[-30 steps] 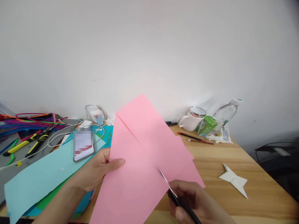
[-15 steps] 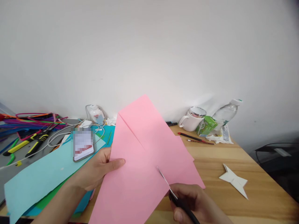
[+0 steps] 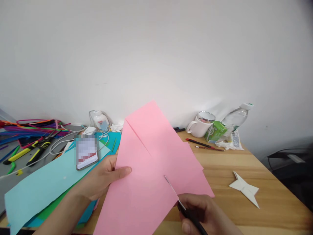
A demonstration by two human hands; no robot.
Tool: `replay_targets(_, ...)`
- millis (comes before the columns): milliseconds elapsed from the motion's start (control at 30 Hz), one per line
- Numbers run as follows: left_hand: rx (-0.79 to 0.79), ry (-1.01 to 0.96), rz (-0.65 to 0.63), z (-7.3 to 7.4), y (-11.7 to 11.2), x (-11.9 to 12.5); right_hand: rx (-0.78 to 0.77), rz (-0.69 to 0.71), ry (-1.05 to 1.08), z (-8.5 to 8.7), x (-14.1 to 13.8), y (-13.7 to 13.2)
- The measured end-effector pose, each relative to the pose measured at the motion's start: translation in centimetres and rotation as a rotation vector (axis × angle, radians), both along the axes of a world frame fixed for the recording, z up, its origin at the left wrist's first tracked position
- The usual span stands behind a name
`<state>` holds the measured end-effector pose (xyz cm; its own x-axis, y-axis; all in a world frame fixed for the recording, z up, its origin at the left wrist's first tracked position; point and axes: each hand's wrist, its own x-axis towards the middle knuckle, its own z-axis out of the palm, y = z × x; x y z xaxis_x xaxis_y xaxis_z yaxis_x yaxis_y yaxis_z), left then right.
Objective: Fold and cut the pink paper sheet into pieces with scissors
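A large pink sheet of paper (image 3: 144,176) is held up above the table, with a slit running in from its upper left edge. My left hand (image 3: 107,176) pinches the sheet's left side, thumb on top and fingers hidden behind. In my right hand (image 3: 200,209) is a pair of scissors (image 3: 189,218) with black handles. One blade lies over the pink paper at its lower right edge; the other is hidden beneath it. Two pink corners stick out to the right.
To the left lie light blue paper (image 3: 49,179), a phone (image 3: 86,153), pliers (image 3: 40,150) and a white cable. At the back right stand a white mug (image 3: 200,125), a green carton (image 3: 216,130) and a tilted bottle (image 3: 237,117). A folded white paper star (image 3: 245,189) rests on the wooden table (image 3: 220,169).
Hardly anything differs. The pink paper has shifted very slightly, and both hands keep their grip with the scissors at the same place on its edge.
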<state>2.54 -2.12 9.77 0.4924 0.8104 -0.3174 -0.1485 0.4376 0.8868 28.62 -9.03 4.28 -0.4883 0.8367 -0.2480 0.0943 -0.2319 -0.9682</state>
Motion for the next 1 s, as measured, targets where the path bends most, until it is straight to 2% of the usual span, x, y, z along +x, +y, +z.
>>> replay_targets(200,0.024,0.004,-0.047,0.12,-0.27,0.49,-0.022,-0.090,0.002,0.78,-0.59,0.20)
replay_targets(333,0.027,0.019,-0.045,0.17,-0.33,0.53,-0.043,-0.059,0.000,1.01,-0.43,0.32)
replay_targets(467,0.023,0.013,-0.043,0.23,-0.30,0.47,-0.056,-0.009,0.000,0.54,-0.09,0.30)
replay_targets(733,0.029,-0.005,-0.056,0.12,-0.30,0.44,-0.015,-0.007,0.035,0.10,-0.05,0.23)
replay_targets(1000,0.070,0.012,-0.026,0.43,-0.33,0.79,-0.012,-0.003,-0.020,0.10,0.24,0.38)
